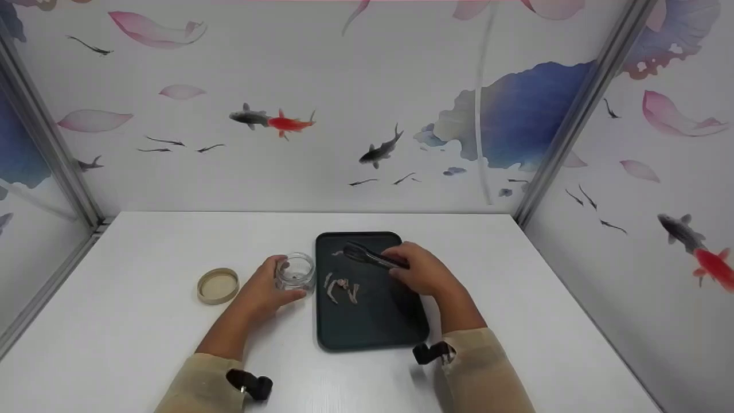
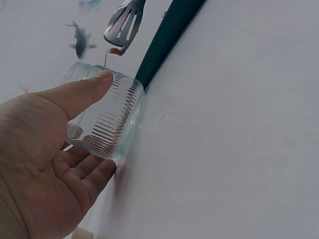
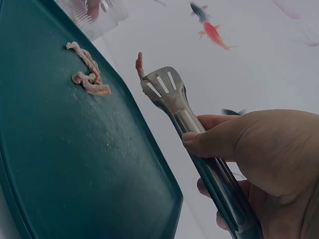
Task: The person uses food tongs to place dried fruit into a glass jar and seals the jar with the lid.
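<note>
My left hand (image 1: 265, 293) grips a clear glass jar (image 1: 296, 280) on the table, just left of the dark green tray (image 1: 384, 312). Thumb and fingers lie on either side of its ribbed wall in the left wrist view, and the jar's mouth is uncovered. Metal tongs (image 3: 185, 122) are held in my right hand (image 3: 269, 154) above the tray's far part. A thin pinkish-brown strip (image 3: 139, 64) sticks out from the tongs' slotted tips. Several wrinkled, pale brown strips (image 1: 342, 284) lie on the tray; their exact kind is unclear.
A round tan lid (image 1: 218, 286) lies on the white table (image 1: 172, 338), left of my left hand. Printed panels (image 1: 321, 172) with fish and petals enclose the table at the back and sides, joined by metal posts (image 1: 579, 115).
</note>
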The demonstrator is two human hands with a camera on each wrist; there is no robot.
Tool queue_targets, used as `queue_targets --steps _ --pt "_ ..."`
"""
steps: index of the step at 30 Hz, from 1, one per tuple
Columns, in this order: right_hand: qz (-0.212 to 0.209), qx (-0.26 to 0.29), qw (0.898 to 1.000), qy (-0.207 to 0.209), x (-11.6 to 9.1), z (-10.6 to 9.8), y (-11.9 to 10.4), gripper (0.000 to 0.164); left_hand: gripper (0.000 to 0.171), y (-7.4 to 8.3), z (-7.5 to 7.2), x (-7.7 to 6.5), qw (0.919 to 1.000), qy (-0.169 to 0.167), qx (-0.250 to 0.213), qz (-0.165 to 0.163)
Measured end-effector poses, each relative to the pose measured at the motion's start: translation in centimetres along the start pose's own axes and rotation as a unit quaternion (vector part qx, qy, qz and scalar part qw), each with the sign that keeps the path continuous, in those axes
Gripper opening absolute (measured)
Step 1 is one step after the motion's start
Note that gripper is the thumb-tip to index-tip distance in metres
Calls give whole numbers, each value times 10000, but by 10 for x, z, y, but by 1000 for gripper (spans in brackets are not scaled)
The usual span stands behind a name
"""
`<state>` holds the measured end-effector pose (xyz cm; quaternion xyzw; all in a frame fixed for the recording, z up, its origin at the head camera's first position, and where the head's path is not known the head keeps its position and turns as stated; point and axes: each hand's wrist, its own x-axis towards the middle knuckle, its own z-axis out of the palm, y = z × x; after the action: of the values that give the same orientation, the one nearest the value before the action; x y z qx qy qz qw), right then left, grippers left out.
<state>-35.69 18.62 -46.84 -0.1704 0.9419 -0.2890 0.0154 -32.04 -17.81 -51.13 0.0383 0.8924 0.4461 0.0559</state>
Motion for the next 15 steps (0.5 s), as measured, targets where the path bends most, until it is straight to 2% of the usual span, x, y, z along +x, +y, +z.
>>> queue_targets --steps 15 --pt "-566 30 9984 81 -4 2 -30 39 103 1 0 0 10000 -8 -38 -58"
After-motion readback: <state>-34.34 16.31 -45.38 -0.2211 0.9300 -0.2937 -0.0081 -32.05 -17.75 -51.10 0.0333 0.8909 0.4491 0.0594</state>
